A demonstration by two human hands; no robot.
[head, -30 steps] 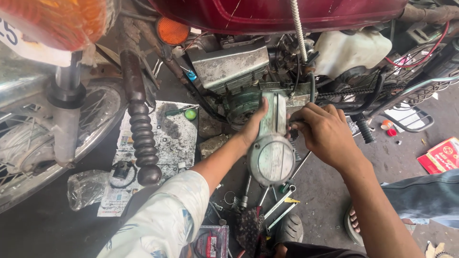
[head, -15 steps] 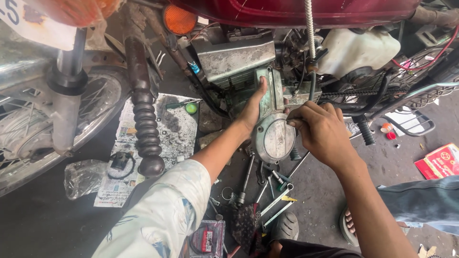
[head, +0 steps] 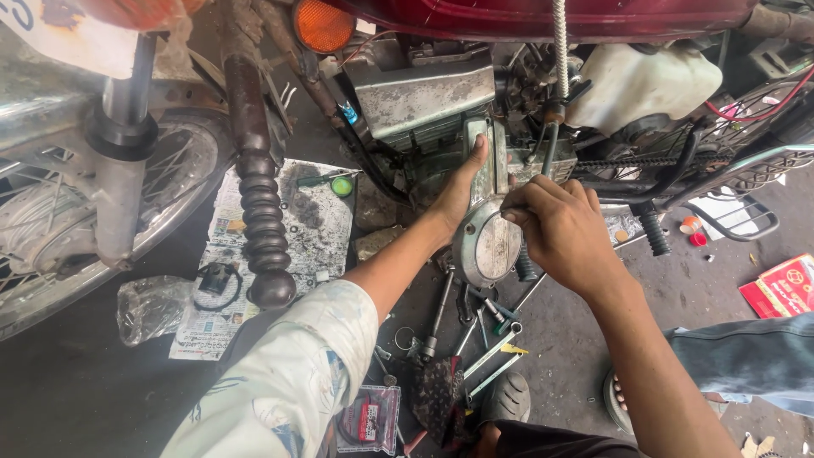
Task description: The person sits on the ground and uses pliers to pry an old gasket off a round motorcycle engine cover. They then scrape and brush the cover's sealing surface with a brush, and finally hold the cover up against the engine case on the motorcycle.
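Observation:
A grey metal engine side cover (head: 490, 244) with a round lower end stands against the side of a dark red motorcycle's engine (head: 424, 102). My left hand (head: 459, 192) lies flat along the cover's left edge, thumb pointing up, holding it in place. My right hand (head: 560, 229) is closed at the cover's right edge, fingers curled near a bolt spot; whatever is pinched there is hidden. Below the cover, several wrenches and sockets (head: 475, 339) lie on the ground.
A second motorcycle's wheel (head: 110, 220) and shock absorber (head: 259, 220) stand at left. A stained newspaper (head: 280, 237) with small parts lies on the floor. A white fluid tank (head: 644, 80), footpeg (head: 653, 229), red carton (head: 784, 284) and another person's blue-trousered leg (head: 746, 360) are at right.
The cover has gone up and in against the engine. My left hand slid up along its left edge; my right hand stayed closed at the right edge.

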